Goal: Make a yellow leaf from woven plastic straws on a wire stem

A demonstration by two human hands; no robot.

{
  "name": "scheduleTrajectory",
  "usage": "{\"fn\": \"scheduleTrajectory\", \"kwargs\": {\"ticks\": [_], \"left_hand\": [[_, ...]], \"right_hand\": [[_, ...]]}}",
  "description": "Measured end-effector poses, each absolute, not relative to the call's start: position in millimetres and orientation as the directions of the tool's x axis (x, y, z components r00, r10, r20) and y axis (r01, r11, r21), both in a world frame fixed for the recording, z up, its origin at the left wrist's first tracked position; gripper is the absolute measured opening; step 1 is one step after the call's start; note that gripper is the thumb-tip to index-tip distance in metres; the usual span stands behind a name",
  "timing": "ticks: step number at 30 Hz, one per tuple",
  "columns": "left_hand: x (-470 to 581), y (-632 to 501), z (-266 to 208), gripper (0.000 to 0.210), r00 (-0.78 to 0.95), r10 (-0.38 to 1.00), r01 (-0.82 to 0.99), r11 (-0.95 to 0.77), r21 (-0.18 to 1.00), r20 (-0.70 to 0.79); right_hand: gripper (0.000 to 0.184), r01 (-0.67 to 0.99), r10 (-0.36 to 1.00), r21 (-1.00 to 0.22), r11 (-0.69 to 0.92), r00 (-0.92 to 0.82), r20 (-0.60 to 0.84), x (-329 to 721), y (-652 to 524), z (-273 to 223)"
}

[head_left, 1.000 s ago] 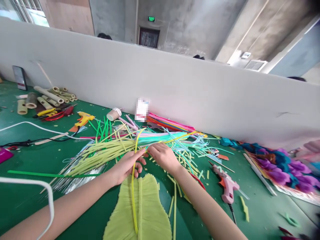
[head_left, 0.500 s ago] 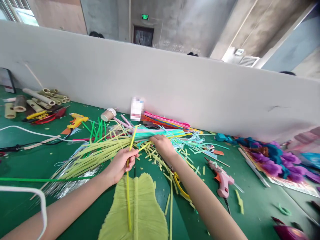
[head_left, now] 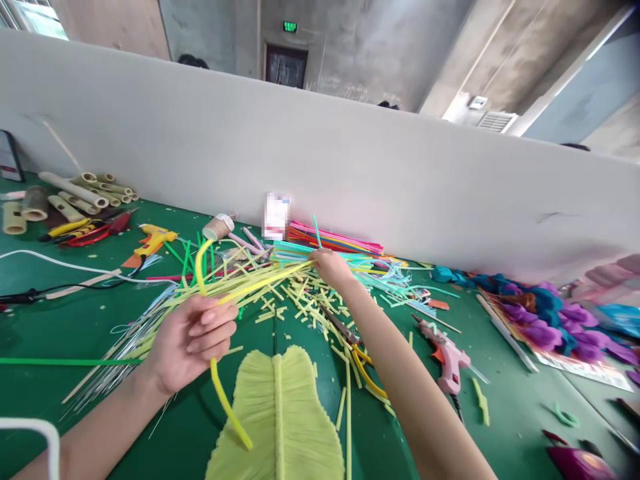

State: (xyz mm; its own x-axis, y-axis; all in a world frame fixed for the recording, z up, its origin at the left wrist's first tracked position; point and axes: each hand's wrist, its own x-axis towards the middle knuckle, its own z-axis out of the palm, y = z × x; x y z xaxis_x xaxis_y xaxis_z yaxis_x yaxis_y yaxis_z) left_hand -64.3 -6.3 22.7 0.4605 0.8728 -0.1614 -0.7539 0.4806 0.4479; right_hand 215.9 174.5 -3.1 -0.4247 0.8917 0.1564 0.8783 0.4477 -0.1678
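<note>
My left hand point(head_left: 197, 340) is closed around bright yellow pipe cleaners. One yellow pipe cleaner point(head_left: 227, 407) bends out above the fist and hangs below it, its lower end over a pleated yellow-green leaf point(head_left: 260, 413). Another yellow length point(head_left: 265, 283) runs from this fist to my right hand point(head_left: 331, 267), whose fingers are pinched at its far end, over the pile. A turquoise pipe cleaner point(head_left: 317, 231) sticks up just behind those fingers. Beneath and between the hands lie pale green pipe cleaners point(head_left: 170, 313) and many short cut pieces point(head_left: 310, 300).
Yellow-handled scissors point(head_left: 367, 377) lie under my right forearm. A pink glue gun point(head_left: 453, 367) is to the right, a yellow glue gun point(head_left: 154, 240) to the left, near pliers point(head_left: 100, 230) and bamboo tubes point(head_left: 80, 193). A white partition point(head_left: 200, 147) stands behind.
My left hand has moved left and nearer, with the yellow pipe cleaners curving in it. My right hand has shifted slightly up, and a turquoise pipe cleaner now stands up beside it.
</note>
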Motion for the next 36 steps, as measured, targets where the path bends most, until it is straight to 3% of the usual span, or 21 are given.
{"fn": "scheduleTrajectory", "kwargs": {"ticks": [5, 9, 11, 15, 16, 18, 20, 22, 26, 30, 33, 36], "left_hand": [[-75.3, -14.3, 23.5, 0.049, 0.666, 0.746, -0.652, 0.584, 0.484, -0.004], [-70.7, -14.8, 18.7, 0.049, 0.698, 0.714, -0.601, 0.625, 0.498, -0.054], [-68.1, -13.0, 16.3, 0.047, 0.695, 0.716, -0.608, 0.635, 0.476, -0.067], [-66.0, -8.5, 11.2, 0.038, 0.685, 0.716, -0.598, 0.659, 0.456, -0.137], [-66.2, -7.4, 10.0, 0.036, 0.686, 0.712, -0.59, 0.665, 0.458, -0.15], [-66.9, -5.6, 7.7, 0.033, 0.68, 0.716, -0.592, 0.662, 0.46, -0.156], [-67.5, -3.9, 5.8, 0.03, 0.661, 0.733, -0.608, 0.649, 0.457, -0.161], [-67.3, -2.2, 4.6, 0.028, 0.635, 0.751, -0.624, 0.636, 0.455, -0.179], [-64.0, 1.2, 4.0, 0.027, 0.61, 0.766, -0.656, 0.632, 0.412, -0.205], [-61.7, 3.2, 2.7, 0.025, 0.605, 0.764, -0.666, 0.639, 0.384, -0.222], [-61.9, 3.3, -0.6, 0.022, 0.601, 0.761, -0.661, 0.646, 0.382, -0.246], [-61.8, 4.1, -3.6, 0.022, 0.599, 0.755, -0.654, 0.654, 0.379, -0.267]], "right_hand": [[0.033, 0.837, 0.907, -0.35, 0.42, -0.38, 0.181, 213.0, 169.1, 2.9], [0.025, 0.742, 0.908, -0.523, 0.419, -0.334, 0.253, 211.8, 151.7, 21.0], [0.032, 0.676, 0.911, -0.61, 0.413, -0.319, 0.262, 214.7, 134.6, 36.7], [0.048, 0.524, 0.882, -0.769, 0.366, -0.458, 0.108, 226.1, 87.6, 68.2], [0.053, 0.42, 0.809, -0.875, 0.241, -0.585, -0.058, 228.5, 75.3, 73.2], [0.063, 0.331, 0.575, -0.944, -0.004, -0.772, -0.273, 231.5, 52.7, 77.9], [0.068, 0.316, 0.368, -0.941, -0.118, -0.866, -0.337, 231.4, 33.7, 77.4], [0.064, 0.305, 0.286, -0.931, -0.203, -0.89, -0.354, 228.9, 18.1, 75.0], [0.037, 0.33, 0.359, -0.909, -0.254, -0.841, -0.405, 219.4, -4.8, 69.1], [0.044, 0.391, 0.507, -0.884, -0.255, -0.725, -0.467, 204.2, -17.8, 52.9], [0.055, 0.5, 0.753, -0.858, -0.119, -0.517, -0.406, 190.5, -21.8, 38.5], [0.036, 0.648, 0.828, -0.759, 0.066, -0.46, -0.321, 182.0, -20.3, 32.8]]}}
